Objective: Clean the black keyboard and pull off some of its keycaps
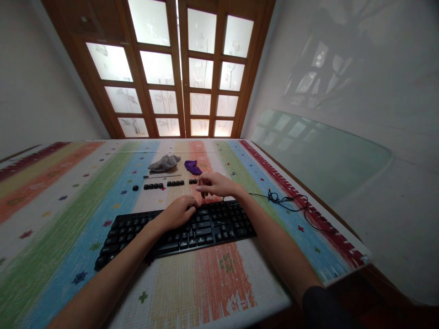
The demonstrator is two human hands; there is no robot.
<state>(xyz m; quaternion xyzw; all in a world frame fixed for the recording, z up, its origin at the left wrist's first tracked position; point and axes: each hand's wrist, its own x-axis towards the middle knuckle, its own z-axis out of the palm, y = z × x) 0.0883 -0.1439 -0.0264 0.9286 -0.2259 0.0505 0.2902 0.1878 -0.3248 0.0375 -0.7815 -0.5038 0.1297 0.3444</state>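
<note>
Desk (240,283), striped mat. Black keyboard (144,233) nearest; left hand (178,212) rests curled on its top edge. Right hand (214,184) just beyond, fingertips pinched on something small, too small to tell. Loose keycaps (163,185) in a row; black cable (291,205) right. Farther: grey cloth (164,162), purple cloth (192,167).

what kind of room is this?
Probably a room in a home, not a workshop: wooden doors with frosted glass panes, plain white walls, and a striped mat as the work surface. On it lies a black keyboard with pulled keycaps lined up beyond it.
</note>
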